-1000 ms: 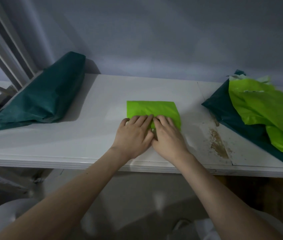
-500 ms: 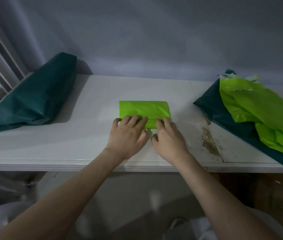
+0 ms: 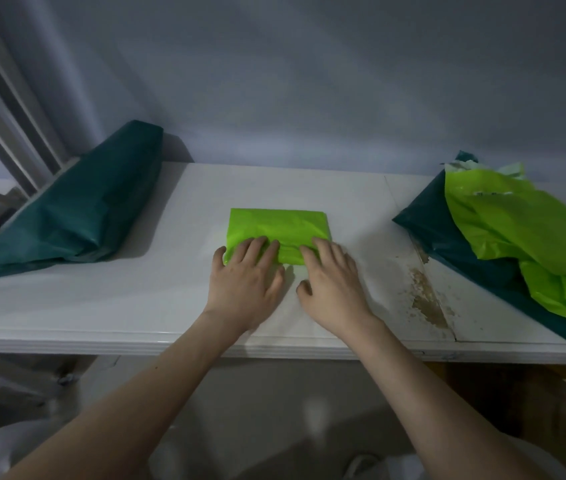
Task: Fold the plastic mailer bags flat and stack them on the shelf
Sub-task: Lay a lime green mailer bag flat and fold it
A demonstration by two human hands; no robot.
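A bright green mailer bag [image 3: 279, 226], folded into a small flat rectangle, lies in the middle of the white shelf [image 3: 136, 306]. My left hand [image 3: 245, 284] lies palm down with straight fingers pressing the bag's near left edge. My right hand [image 3: 333, 284] lies flat beside it, its fingertips on the bag's near right edge. Part of the bag's front edge is hidden under my fingers. At the right lies a loose pile of unfolded bright green bags [image 3: 530, 244] on dark green ones [image 3: 447, 233].
A bulky stack of dark green bags [image 3: 77, 209] leans at the shelf's left against a white frame [image 3: 4, 109]. A worn brown patch [image 3: 426, 299] marks the shelf right of my hands. A grey wall stands close behind.
My hands have slid apart along the bag's near edge, from touching each other to a small gap between them. The view has shifted slightly.
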